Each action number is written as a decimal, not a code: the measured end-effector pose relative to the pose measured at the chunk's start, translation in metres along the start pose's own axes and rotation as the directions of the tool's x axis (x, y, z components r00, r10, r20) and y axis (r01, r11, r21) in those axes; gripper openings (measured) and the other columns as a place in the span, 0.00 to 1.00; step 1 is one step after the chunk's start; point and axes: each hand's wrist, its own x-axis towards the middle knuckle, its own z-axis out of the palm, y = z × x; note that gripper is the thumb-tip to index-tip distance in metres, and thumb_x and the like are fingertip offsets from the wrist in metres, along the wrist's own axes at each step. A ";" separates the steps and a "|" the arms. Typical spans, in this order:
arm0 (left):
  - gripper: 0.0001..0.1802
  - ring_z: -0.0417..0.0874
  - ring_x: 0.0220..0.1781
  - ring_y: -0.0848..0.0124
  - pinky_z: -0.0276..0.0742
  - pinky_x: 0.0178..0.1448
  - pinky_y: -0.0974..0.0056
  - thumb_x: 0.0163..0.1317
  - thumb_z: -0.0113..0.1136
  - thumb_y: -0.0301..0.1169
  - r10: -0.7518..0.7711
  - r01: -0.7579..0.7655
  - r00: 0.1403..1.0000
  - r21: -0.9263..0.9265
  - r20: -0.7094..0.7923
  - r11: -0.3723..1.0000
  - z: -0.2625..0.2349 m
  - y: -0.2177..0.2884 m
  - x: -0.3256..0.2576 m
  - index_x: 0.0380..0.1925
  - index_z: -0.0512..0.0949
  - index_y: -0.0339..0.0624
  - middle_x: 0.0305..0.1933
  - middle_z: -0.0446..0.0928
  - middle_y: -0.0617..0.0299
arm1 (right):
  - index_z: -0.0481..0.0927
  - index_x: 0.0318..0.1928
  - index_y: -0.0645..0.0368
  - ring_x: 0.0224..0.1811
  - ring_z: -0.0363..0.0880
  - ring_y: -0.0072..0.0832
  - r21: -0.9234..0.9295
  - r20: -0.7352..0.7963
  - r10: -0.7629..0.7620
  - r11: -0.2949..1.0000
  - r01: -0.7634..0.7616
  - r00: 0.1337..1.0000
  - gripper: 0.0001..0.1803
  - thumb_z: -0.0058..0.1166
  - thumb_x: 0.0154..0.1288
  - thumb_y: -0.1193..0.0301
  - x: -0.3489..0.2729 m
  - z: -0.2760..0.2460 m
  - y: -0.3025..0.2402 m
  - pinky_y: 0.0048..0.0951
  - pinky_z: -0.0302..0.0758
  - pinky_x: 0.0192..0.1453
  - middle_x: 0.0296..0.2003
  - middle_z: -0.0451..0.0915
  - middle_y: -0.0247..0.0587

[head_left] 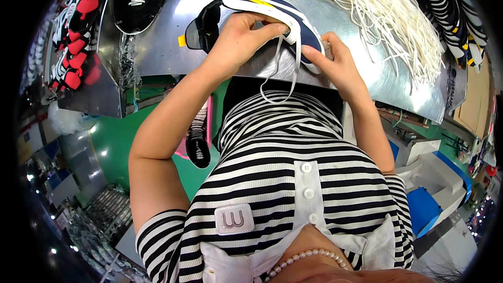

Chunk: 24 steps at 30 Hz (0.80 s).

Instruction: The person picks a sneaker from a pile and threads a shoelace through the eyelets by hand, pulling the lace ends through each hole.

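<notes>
The left fingers point(270, 32) are pinched together, thumb against forefinger, on a white lace point(297, 55) at the opening of a navy, white and yellow shoe point(297, 18). The shoe lies between the two hands, its dark heel end to the left of the left fingers, its front end at the right fingers point(317, 58). Those are clamped on the shoe's edge, with the thumb on the side nearer the body. From the pinch, the lace hangs down in a long loop, below the left fingers and past the near edge of the metal counter point(170, 63).

Beyond the right fingers, to the right, a heap of white laces point(377, 15) spreads over the counter. Well to the left of the left fingers are a black shoe point(139, 2) and, farther out, red, black and white shoe pieces point(78, 52).
</notes>
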 end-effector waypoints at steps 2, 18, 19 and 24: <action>0.11 0.80 0.43 0.79 0.74 0.52 0.73 0.65 0.63 0.30 -0.059 0.058 0.998 0.121 0.003 0.991 -0.006 0.006 0.003 0.43 0.84 0.36 0.40 0.84 0.63 | 0.76 0.41 0.65 0.31 0.78 0.21 0.131 -0.039 0.111 0.986 -0.105 0.993 0.23 0.70 0.58 0.59 0.000 -0.007 -0.008 0.23 0.74 0.35 0.32 0.81 0.41; 0.15 0.81 0.43 0.76 0.75 0.54 0.69 0.63 0.65 0.34 -0.187 0.188 0.982 -0.181 0.021 0.965 0.011 0.011 0.001 0.43 0.83 0.33 0.41 0.84 0.60 | 0.76 0.34 0.65 0.30 0.75 0.24 -0.077 0.035 0.059 0.995 -0.056 0.998 0.28 0.69 0.55 0.51 0.008 -0.009 0.013 0.26 0.72 0.34 0.26 0.75 0.37; 0.14 0.81 0.43 0.76 0.75 0.53 0.69 0.63 0.65 0.34 -0.151 0.153 0.988 -0.130 0.021 0.980 0.009 0.009 0.004 0.43 0.83 0.33 0.41 0.84 0.61 | 0.76 0.35 0.65 0.31 0.76 0.24 -0.073 0.038 0.079 0.994 -0.076 0.996 0.28 0.69 0.55 0.51 0.009 -0.009 0.012 0.26 0.73 0.35 0.26 0.76 0.38; 0.06 0.79 0.40 0.60 0.74 0.47 0.59 0.58 0.63 0.28 0.468 -0.295 0.881 0.856 0.072 0.425 -0.007 0.001 0.010 0.32 0.83 0.38 0.34 0.83 0.56 | 0.76 0.40 0.68 0.35 0.79 0.26 0.131 -0.080 0.070 0.990 -0.059 0.994 0.30 0.71 0.52 0.52 0.021 -0.005 0.023 0.27 0.75 0.39 0.33 0.81 0.45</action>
